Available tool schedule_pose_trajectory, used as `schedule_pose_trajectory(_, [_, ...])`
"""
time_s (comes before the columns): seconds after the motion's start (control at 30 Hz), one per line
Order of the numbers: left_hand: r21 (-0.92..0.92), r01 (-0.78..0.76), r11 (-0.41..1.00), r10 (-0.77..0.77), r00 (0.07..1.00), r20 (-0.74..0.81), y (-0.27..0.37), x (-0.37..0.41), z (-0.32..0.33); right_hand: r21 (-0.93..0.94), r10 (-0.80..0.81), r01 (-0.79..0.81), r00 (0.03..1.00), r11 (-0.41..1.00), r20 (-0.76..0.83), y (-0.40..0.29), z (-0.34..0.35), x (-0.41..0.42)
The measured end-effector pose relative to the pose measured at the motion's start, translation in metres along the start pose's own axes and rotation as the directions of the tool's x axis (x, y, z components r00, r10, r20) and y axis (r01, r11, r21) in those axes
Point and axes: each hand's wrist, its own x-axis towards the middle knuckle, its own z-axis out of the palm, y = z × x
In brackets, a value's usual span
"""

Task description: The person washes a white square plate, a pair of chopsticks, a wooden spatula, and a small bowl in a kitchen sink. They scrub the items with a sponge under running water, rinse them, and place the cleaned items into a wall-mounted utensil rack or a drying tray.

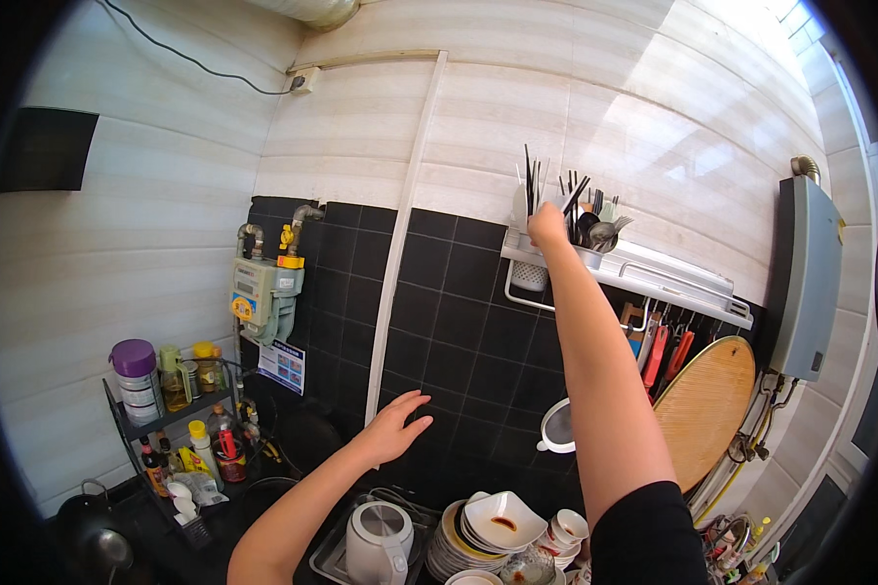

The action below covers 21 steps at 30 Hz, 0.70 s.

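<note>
My right hand point(549, 225) reaches up to the utensil holders on a wall rack point(673, 292). Its fingers are mostly hidden behind the hand, among black chopsticks point(530, 183), so what it grips cannot be told. Spoons and forks point(603, 232) stand just right of it, and a perforated holder point(530, 276) hangs below. My left hand point(402, 428) hovers in front of the black wall tiles, fingers apart and holding nothing. Beneath it a white electric kettle point(377, 541) stands on a metal tray, with stacked plates and bowls point(503, 521) to its right.
Red-handled tools point(657, 355) and a round wooden board point(706, 409) hang at right, below a water heater point(808, 278). A strainer point(558, 426) is beside my right forearm. At left stand a gas meter point(256, 292) and a black shelf point(183, 406) with bottles and jars.
</note>
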Motion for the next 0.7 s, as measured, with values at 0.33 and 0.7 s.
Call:
schedule_pose_trajectory(0.33, [0.007, 0.019, 1.000, -0.019, 1.000, 0.002, -0.004, -0.006, 0.015, -0.416, -0.533, 0.367, 0.737, 0.832, -0.416, -0.022, -0.010, -0.062])
schedule_pose_trajectory(0.7, [-0.109, 0.078, 0.991, -0.074, 0.996, 0.044, 0.004, 0.000, 0.030, -0.216, -0.536, 0.494, 0.813, 0.842, -0.230, 0.012, -0.001, -0.054])
